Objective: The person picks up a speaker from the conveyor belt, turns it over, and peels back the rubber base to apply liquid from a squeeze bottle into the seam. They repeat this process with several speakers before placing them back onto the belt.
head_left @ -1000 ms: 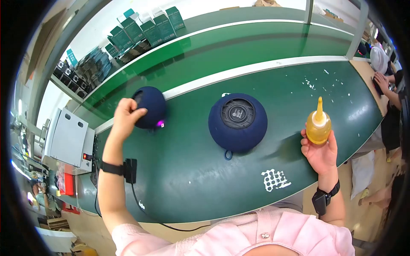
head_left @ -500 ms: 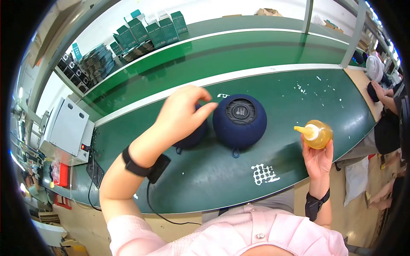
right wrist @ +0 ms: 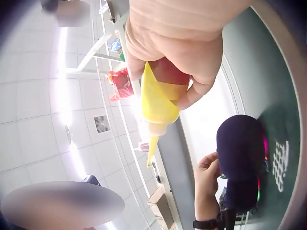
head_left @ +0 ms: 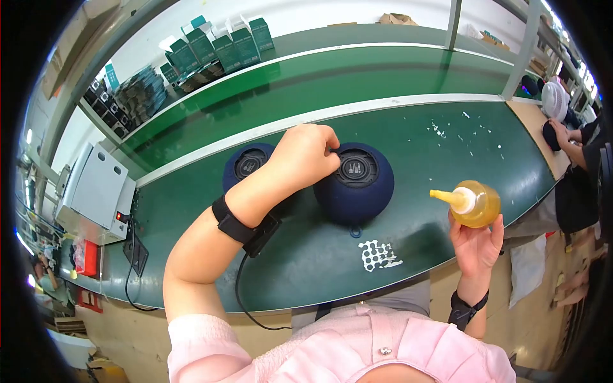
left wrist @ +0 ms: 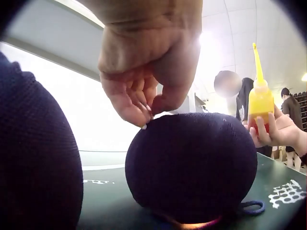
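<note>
Standing base-up on the green table [head_left: 306,271], the nearer-to-centre dark blue round speaker [head_left: 354,199] shows a black recessed base [head_left: 357,168] with pale printing, too small to read. Its cord loop [head_left: 355,233] lies at the side facing the person. An orange glow [left wrist: 196,224] is noted beneath it in the left wrist view.

The left hand [head_left: 308,153] is at the upper rim of this speaker, fingers curled and fingertips drawn together with the thumb; whether they pinch the rim cannot be told. A second speaker [head_left: 234,171], also base-up, stands just beside on the left, partly hidden by the left forearm.

The right hand [head_left: 476,246] grips a yellow bottle [head_left: 480,207], fingers around its lower body, raised above the table's near edge, well apart from both speakers. Its tapered nozzle [left wrist: 258,64] points up in the left wrist view.

A white perforated patch [head_left: 379,255] marks the table between bottle and near edge. Further out: green boxes [head_left: 217,50] on the shelf, a grey machine [head_left: 92,185] at far left.
</note>
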The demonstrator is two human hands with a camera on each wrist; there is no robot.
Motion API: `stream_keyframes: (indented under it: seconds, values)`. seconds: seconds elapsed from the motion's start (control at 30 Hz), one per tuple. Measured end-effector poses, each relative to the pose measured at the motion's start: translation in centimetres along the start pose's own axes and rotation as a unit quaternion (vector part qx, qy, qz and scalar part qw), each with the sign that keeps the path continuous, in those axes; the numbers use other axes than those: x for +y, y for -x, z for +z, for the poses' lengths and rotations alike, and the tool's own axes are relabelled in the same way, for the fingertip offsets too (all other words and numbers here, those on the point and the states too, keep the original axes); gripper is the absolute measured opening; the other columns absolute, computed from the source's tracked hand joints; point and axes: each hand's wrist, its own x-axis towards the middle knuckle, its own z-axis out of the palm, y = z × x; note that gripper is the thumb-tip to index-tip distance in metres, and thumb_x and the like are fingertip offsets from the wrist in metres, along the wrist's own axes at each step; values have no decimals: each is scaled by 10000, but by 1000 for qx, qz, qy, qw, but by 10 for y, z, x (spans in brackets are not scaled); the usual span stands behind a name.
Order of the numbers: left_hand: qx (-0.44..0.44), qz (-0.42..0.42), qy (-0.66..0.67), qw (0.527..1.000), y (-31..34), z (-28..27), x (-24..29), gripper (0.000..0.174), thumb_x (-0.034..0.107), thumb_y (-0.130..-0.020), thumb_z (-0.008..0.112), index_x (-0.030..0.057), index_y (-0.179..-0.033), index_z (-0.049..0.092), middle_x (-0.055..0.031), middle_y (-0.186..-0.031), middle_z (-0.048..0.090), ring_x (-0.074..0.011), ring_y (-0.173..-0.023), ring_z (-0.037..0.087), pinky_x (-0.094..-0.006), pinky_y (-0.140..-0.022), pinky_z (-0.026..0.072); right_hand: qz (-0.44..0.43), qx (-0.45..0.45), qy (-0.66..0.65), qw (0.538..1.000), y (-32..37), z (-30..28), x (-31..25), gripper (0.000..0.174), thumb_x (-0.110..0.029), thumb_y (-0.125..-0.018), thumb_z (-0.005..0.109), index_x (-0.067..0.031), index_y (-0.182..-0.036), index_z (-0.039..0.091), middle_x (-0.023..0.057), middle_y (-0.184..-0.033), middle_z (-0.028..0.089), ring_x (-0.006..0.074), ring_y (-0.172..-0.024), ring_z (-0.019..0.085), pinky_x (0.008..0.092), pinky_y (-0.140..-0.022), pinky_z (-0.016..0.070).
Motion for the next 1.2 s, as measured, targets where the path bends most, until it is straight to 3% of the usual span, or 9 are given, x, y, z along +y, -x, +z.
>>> stream_keyframes:
  seconds: [0.1, 0.33, 0.5, 0.6, 0.77, 0.87, 0.93, 1.03, 1.2]
  values:
    - [-16, -12, 2, 1000, 2, 1, 3, 249, 146, -653, 714, -4, -844, 656, -122, -707, 638, -234, -660, 622, -333, -626, 493, 8, 0, -27, 1000, 2, -5, -5, 524, -286, -883, 581, -100, -1334, 391, 132, -1367, 375, 371, -1218, 389, 452, -938, 466]
    - [-59, -76, 19, 995, -7, -9, 4, 405, 207, -612, 799, 13, -915, 615, -88, -697, 616, -188, -660, 602, -311, -596, 471, 39, -45, -112, 992, -7, -8, -16, 529, -297, -904, 546, -73, -1347, 362, 139, -1381, 356, 378, -1231, 378, 457, -956, 457]
    - [-77, -78, 33, 993, -10, -8, -2, 334, 177, -620, 783, -9, -860, 643, -102, -725, 642, -184, -659, 616, -293, -620, 484, -62, -44, -181, 981, -18, -2, -10, 542, -210, -830, 669, -85, -1301, 431, 123, -1369, 386, 366, -1264, 364, 462, -994, 433]
    - [-84, -70, 3, 994, -10, -10, 2, 297, 131, -617, 750, -10, -863, 663, -105, -709, 646, -185, -659, 623, -291, -628, 490, -54, -59, -220, 972, -20, -2, -12, 546, -165, -789, 711, -103, -1272, 465, 116, -1361, 396, 356, -1259, 373, 457, -995, 435]
    - [-19, 1, -202, 979, -7, 12, 22, 206, 42, -614, 594, -15, -795, 676, -222, -767, 637, -363, -748, 625, -400, -728, 508, -96, -18, -188, 977, -16, -5, -13, 586, -223, -788, 717, -83, -1283, 436, 129, -1335, 405, 349, -1227, 416, 428, -980, 465]
    - [-2, 3, -189, 982, -9, 14, 19, 205, 30, -606, 595, -23, -789, 670, -230, -775, 634, -369, -766, 623, -402, -744, 503, -95, -18, -204, 974, -11, -4, -17, 593, -217, -784, 721, -88, -1285, 431, 129, -1332, 408, 338, -1230, 416, 434, -983, 462]
    - [13, 8, -154, 988, -7, 9, 15, 209, 6, -625, 587, -31, -813, 671, -208, -751, 650, -314, -696, 647, -368, -671, 524, -120, 0, -183, 976, -6, -6, -21, 603, -210, -776, 728, -94, -1287, 430, 126, -1341, 402, 322, -1240, 411, 442, -977, 465]
    - [-76, -149, 140, 976, -1, 3, 20, 213, -16, -678, 549, -42, -854, 667, -85, -694, 643, -119, -593, 605, -250, -525, 507, -150, -33, -151, 976, 0, -6, -26, 591, -164, -783, 718, -95, -1295, 430, 123, -1360, 390, 345, -1252, 387, 467, -993, 439]
    - [-92, -173, 282, 939, 15, 13, 41, 219, -4, -684, 532, -55, -859, 653, -77, -706, 639, -119, -604, 595, -249, -561, 502, -197, 5, 9, 980, 12, 6, -23, 556, -235, -847, 651, -82, -1317, 397, 130, -1358, 401, 302, -1227, 435, 481, -963, 464]
